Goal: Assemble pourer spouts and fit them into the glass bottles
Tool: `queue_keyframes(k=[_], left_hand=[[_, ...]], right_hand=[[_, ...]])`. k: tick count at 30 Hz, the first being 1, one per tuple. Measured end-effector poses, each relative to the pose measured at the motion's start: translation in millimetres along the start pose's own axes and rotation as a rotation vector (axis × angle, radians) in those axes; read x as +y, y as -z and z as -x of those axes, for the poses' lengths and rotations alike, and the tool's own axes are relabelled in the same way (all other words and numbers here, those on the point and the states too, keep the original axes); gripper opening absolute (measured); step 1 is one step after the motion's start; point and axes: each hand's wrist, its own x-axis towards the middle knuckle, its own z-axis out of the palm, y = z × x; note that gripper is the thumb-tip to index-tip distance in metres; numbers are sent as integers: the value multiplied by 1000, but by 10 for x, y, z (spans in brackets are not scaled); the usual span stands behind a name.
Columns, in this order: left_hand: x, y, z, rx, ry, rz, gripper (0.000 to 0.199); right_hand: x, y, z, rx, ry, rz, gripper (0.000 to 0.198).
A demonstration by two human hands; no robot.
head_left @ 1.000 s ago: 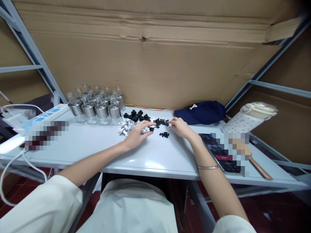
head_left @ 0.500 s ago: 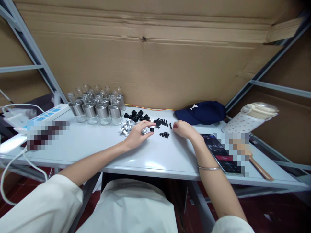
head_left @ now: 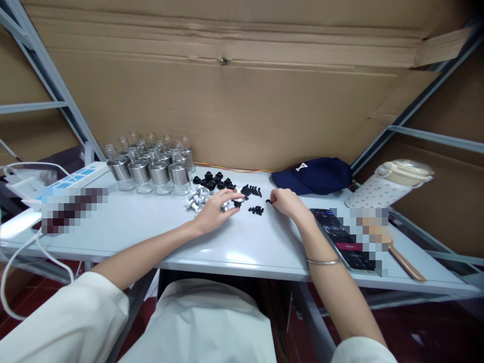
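Observation:
My left hand grips a bottle stopper with a silver top and a black ribbed plug, thumb below and fingers above. To its right, my right hand pinches a small black strip whose end pokes out past the fingertips. Several similar black strips lie between the hands, with a cluster of tiny black pieces just in front. Silver metal parts are heaped beside my left hand, partly hidden by it. Behind them is a group of black ribbed plugs.
Glass bottles with steel sleeves stand in rows at back left, near a power strip. A navy cap, a spotted flask, a phone and a wooden-handled item lie on the right. Cardboard walls the back.
My right hand has closed on a black strip and shifted it slightly toward me and to the right. My left hand keeps the stopper, now tilted a little.

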Motion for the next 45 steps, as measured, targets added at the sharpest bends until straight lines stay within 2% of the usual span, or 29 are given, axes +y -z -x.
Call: queue_keyframes(k=[4,6,10,12,15,18,23,33,40,45], left_hand=[[1,-9,0,9,24,16,33],[3,-12,1,23,55,24,37],[8,-8,-2,2,48,24,29],[8,-5,-3,-20,34,31,25],[3,-8,-2,-27,47,43,29],[-12,-17,1,-16,57,42,36],[-33,-18,-2,-33,37,21,27],[-27,-8,-2,2,-25,11,25],[-58,-16,-7,99,-55,-86,23],[-72,-12,-12,88,-100,-68,23]], right_hand=[[-7,12,-17,58,-34,-14,33],[-53,51,-22,170,-25,-83,28],[-212,157,21,487,141,-400,14],[-304,189,70,554,245,-546,12],[-429,186,153,531,366,-646,16],[-521,152,210,467,459,-644,17],[-585,134,242,487,610,-642,17],[-598,154,271,569,668,-649,15],[-603,134,263,651,719,-623,13],[-607,126,251,712,768,-626,11]])
